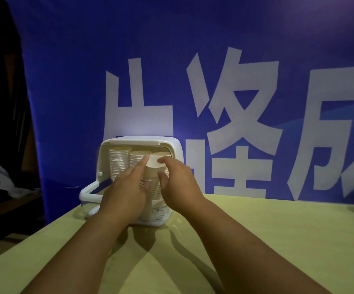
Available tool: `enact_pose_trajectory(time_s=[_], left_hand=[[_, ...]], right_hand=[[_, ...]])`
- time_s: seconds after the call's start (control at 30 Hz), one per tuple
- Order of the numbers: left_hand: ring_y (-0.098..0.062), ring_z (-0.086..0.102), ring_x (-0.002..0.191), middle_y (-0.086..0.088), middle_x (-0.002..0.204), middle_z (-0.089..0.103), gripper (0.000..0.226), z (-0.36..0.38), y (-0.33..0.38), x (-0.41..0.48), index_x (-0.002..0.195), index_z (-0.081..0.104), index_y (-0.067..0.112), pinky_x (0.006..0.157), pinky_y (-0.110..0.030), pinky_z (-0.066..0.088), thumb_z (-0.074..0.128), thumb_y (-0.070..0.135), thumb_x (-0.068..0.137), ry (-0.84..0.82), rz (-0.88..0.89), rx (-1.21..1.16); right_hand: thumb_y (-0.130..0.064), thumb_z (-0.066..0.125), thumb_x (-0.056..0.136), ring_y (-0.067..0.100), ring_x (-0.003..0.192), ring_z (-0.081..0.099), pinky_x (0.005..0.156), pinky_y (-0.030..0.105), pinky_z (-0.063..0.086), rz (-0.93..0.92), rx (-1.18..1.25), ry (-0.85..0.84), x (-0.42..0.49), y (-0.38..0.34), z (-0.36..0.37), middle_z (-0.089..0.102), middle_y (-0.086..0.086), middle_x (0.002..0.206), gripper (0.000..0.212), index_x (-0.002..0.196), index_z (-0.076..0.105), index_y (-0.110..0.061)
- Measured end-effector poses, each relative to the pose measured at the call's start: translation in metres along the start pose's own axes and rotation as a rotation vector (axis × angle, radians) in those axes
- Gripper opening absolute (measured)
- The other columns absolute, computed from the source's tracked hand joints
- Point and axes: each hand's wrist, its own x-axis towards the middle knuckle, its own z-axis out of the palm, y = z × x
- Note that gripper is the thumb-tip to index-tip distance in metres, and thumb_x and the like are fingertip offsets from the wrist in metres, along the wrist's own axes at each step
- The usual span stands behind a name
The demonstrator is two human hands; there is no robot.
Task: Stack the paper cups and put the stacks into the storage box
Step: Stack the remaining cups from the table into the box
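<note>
A white storage box [172,145] stands open at the table's far left, its front facing me. Inside it at the back are two stacks of white paper cups [119,161]. A third stack of cups [153,177] stands upright in the box's opening, held between both hands. My left hand [127,188] holds its left side, with the forefinger stretched up to the top cup. My right hand [177,183] grips its right side, fingers curled over the top rim. The lower part of this stack is hidden behind my hands.
The box sits on a yellow-green table [256,240]. Its clear lid with a white frame [88,193] hangs open toward the left. A blue banner [235,81] with large white characters hangs close behind. Beyond the table's left edge lies dark clutter.
</note>
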Motion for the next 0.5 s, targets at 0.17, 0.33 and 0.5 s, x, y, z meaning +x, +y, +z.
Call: enact_pose_trajectory(time_s=[0.17,0.33,0.5], left_hand=[[-0.017,0.050,0.127,0.007,0.153,0.038,0.059,0.006,-0.004,0.001,0.155,0.037,0.027,0.096,-0.041,0.056,0.058,0.015,0.101,0.009,-0.046,0.031],[-0.013,0.050,0.118,0.011,0.143,0.047,0.045,0.011,-0.009,0.001,0.147,0.047,0.026,0.091,-0.039,0.056,0.053,0.014,0.104,0.027,-0.067,0.033],[-0.018,0.051,0.124,0.010,0.144,0.052,0.043,0.010,-0.006,-0.003,0.144,0.048,0.032,0.099,-0.043,0.049,0.053,0.020,0.104,0.062,-0.068,0.049]], right_hand=[[-0.019,0.061,0.096,0.020,0.122,0.055,0.082,0.019,0.035,0.015,-0.010,-0.138,-0.007,0.013,0.009,0.055,-0.004,0.139,0.052,0.144,0.043,-0.029],[-0.008,0.063,0.093,0.023,0.136,0.043,0.103,0.032,0.042,-0.050,-0.130,-0.209,-0.012,0.023,0.017,0.037,-0.005,0.155,0.069,0.151,0.031,-0.029],[-0.015,0.063,0.094,0.017,0.138,0.040,0.104,0.030,0.039,-0.010,-0.023,-0.164,-0.016,0.028,0.025,0.034,-0.013,0.155,0.071,0.151,0.028,-0.039]])
